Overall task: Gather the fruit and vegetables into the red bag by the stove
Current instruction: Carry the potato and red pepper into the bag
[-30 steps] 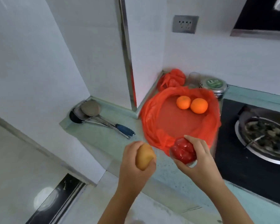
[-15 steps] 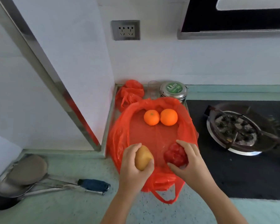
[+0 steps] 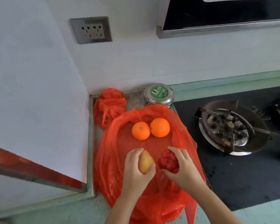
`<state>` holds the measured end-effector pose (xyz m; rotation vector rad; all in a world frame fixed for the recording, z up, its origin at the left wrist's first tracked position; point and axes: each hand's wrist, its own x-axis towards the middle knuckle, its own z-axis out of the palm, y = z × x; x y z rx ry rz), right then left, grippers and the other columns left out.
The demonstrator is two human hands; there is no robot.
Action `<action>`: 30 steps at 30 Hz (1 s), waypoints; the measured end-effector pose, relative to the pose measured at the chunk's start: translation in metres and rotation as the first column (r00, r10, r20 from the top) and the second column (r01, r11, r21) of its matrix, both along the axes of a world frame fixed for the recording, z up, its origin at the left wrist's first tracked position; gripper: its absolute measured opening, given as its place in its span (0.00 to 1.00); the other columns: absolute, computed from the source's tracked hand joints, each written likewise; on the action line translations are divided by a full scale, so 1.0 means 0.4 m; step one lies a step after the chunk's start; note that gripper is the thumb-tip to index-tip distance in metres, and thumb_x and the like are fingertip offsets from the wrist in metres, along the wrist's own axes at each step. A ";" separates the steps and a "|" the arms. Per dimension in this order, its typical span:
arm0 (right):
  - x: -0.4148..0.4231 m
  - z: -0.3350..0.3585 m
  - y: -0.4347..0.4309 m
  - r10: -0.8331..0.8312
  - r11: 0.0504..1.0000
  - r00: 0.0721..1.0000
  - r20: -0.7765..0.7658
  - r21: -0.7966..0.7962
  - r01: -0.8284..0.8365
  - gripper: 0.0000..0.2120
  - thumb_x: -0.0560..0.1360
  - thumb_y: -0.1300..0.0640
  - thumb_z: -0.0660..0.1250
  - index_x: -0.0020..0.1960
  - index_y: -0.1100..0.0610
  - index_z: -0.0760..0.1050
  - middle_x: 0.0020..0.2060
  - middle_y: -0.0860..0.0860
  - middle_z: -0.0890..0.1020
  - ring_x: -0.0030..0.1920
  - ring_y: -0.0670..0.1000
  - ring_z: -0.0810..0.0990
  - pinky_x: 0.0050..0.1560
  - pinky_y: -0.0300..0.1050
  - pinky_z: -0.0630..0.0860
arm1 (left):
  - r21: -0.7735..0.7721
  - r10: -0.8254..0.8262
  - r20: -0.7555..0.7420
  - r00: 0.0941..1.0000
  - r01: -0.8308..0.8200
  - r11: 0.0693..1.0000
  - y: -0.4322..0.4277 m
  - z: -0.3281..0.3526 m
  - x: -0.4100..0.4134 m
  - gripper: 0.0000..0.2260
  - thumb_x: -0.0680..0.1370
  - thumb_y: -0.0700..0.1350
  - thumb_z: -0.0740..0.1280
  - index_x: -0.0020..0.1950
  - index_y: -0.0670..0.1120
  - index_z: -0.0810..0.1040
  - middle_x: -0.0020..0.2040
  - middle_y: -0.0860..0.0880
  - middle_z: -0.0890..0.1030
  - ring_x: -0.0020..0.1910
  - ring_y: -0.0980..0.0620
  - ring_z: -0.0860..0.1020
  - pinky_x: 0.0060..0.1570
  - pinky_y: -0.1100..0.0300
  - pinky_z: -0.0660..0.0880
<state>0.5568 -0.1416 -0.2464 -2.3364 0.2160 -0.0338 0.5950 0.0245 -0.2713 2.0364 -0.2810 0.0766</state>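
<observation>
A wide-open red plastic bag (image 3: pixel 110 159) lies on the green counter just left of the stove. Two oranges (image 3: pixel 141 130) (image 3: pixel 159 127) rest side by side at its far end. My left hand (image 3: pixel 136 168) is closed around a yellowish potato (image 3: pixel 145 161), held over the middle of the bag. Beside it, my right hand (image 3: pixel 183 165) grips a red tomato (image 3: pixel 167 161), also over the bag's opening. Both items sit low, near the plastic; whether they touch it I cannot tell.
A second, crumpled red bag (image 3: pixel 109 105) sits in the back corner next to a steel tin with a green lid (image 3: pixel 158 94). The black stove with a gas burner (image 3: pixel 228 128) lies right of the bag. A white wall with a socket (image 3: pixel 90 29) rises behind.
The view has swung closer and more directly over the bag. Both hands have carried the potato and the tomato from the bag's near rim to over its middle.
</observation>
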 end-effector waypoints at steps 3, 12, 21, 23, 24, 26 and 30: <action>0.036 -0.020 -0.007 -0.033 0.999 0.999 -0.017 -0.017 0.032 0.34 0.66 0.50 0.74 0.67 0.47 0.62 0.56 0.42 0.64 0.58 0.47 0.67 0.55 0.37 0.65 | 0.014 -0.019 -0.021 1.000 0.020 1.000 -0.006 -0.022 0.041 0.25 0.66 0.54 0.68 0.61 0.47 0.72 0.58 0.52 0.71 0.60 0.60 0.68 0.60 0.71 0.63; 0.128 -0.071 0.004 -0.163 0.987 0.986 -0.035 0.002 0.163 0.37 0.65 0.49 0.73 0.68 0.51 0.58 0.57 0.44 0.63 0.60 0.49 0.67 0.52 0.38 0.65 | 0.016 0.068 -0.058 0.996 -0.067 0.998 -0.018 -0.089 0.118 0.29 0.66 0.57 0.66 0.63 0.44 0.71 0.61 0.50 0.68 0.62 0.56 0.66 0.62 0.74 0.57; 0.166 -0.086 0.009 -0.153 0.988 0.988 -0.030 -0.005 0.153 0.37 0.65 0.46 0.73 0.68 0.50 0.59 0.61 0.44 0.65 0.60 0.45 0.67 0.51 0.34 0.65 | 0.020 0.052 -0.101 0.994 -0.050 0.999 -0.044 -0.123 0.132 0.33 0.67 0.65 0.66 0.67 0.51 0.66 0.65 0.53 0.63 0.66 0.56 0.63 0.63 0.61 0.60; 0.166 -0.086 0.010 -0.149 0.989 0.988 -0.026 -0.005 0.149 0.38 0.65 0.46 0.73 0.68 0.50 0.58 0.62 0.45 0.65 0.60 0.43 0.66 0.49 0.30 0.64 | 0.019 0.052 -0.109 0.993 -0.050 0.999 -0.046 -0.125 0.132 0.35 0.67 0.69 0.63 0.68 0.52 0.65 0.66 0.54 0.62 0.66 0.56 0.62 0.63 0.59 0.61; 0.166 -0.087 0.010 -0.148 0.989 0.989 -0.028 -0.003 0.148 0.38 0.65 0.46 0.73 0.69 0.50 0.58 0.62 0.45 0.64 0.60 0.43 0.65 0.47 0.28 0.64 | 0.019 0.049 -0.109 0.993 -0.047 0.999 -0.047 -0.126 0.133 0.36 0.67 0.70 0.62 0.69 0.52 0.65 0.67 0.53 0.62 0.67 0.55 0.62 0.64 0.58 0.61; 0.164 -0.089 0.008 -0.138 0.990 0.990 -0.032 -0.001 0.138 0.39 0.65 0.47 0.73 0.69 0.51 0.58 0.63 0.47 0.65 0.62 0.44 0.66 0.46 0.27 0.64 | 0.029 0.032 -0.102 0.994 -0.029 0.999 -0.048 -0.128 0.135 0.36 0.67 0.69 0.63 0.69 0.51 0.65 0.68 0.52 0.61 0.68 0.54 0.60 0.65 0.56 0.60; 0.155 -0.088 0.003 -0.116 0.993 0.993 -0.029 -0.008 0.116 0.39 0.65 0.47 0.74 0.70 0.51 0.58 0.65 0.48 0.64 0.64 0.46 0.65 0.52 0.31 0.63 | 0.047 0.025 -0.075 0.997 -0.022 0.999 -0.048 -0.133 0.131 0.33 0.69 0.64 0.64 0.70 0.51 0.65 0.69 0.49 0.62 0.70 0.51 0.59 0.66 0.54 0.59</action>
